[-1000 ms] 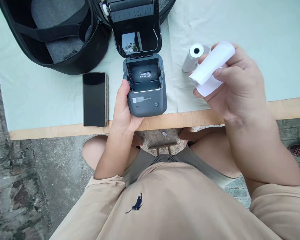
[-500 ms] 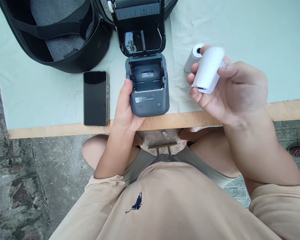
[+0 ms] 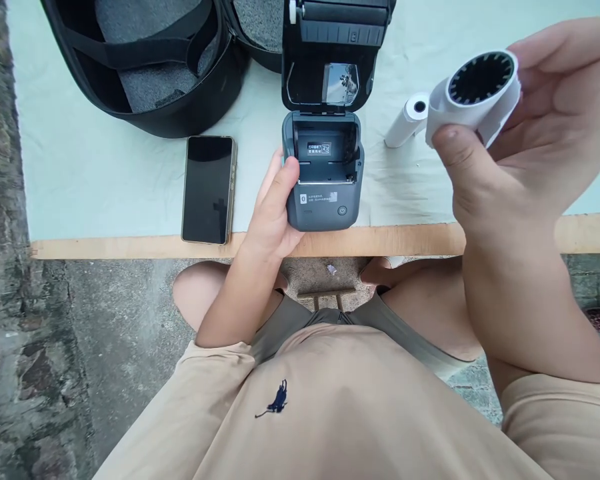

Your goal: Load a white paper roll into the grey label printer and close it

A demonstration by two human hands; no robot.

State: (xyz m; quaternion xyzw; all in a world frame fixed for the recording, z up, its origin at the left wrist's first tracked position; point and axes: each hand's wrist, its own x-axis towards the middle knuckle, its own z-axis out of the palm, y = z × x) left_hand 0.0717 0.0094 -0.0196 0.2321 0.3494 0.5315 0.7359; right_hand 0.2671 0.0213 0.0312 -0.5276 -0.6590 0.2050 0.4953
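A dark grey label printer (image 3: 323,207) stands near the table's front edge with its lid (image 3: 336,53) tilted back, its paper bay showing no roll inside. My left hand (image 3: 275,213) grips the printer's left side, thumb at the bay's rim. Raised at the right, my right hand (image 3: 525,127) holds a white paper roll (image 3: 467,110) between thumb and fingers, its dark, notched end facing up and a loose flap of paper at its side. A second white roll (image 3: 404,123) is on the cloth between the printer and my right hand.
A black phone (image 3: 208,190) lies left of the printer. Behind it sits an unzipped black case (image 3: 180,110) with grey lining and a strap. The pale cloth (image 3: 135,180) covers the table, whose wooden edge (image 3: 130,248) runs above my knees.
My right hand has lifted and turned the paper roll, so its notched end now shows. The printer, held in my left hand, appears farther right; the whole view has shifted too.
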